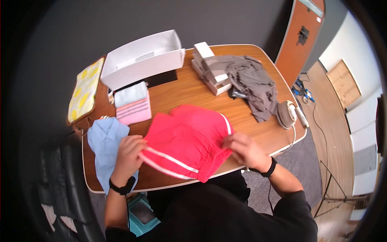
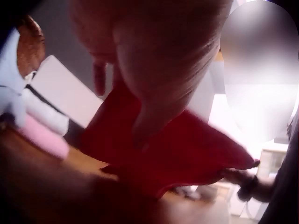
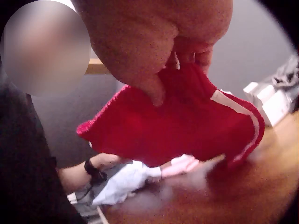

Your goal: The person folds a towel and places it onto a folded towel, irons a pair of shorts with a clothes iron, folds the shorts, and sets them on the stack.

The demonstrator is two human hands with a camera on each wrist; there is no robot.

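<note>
A pair of bright red shorts with white side stripes is held spread between my two hands over the near part of the table. My left hand pinches the edge at the left end, thumb on the near face of the cloth in the left wrist view. At the other end, my right hand grips the gathered edge between thumb and fingers; the right wrist view shows the red cloth hanging from that grip. A light blue collared shirt lies beside my left hand, partly covered by it.
Folded pink and pale towels lie before a white open box. Small white boxes and a crumpled grey garment occupy the far right. An iron with a cord stands at the right edge. A teal stool is below.
</note>
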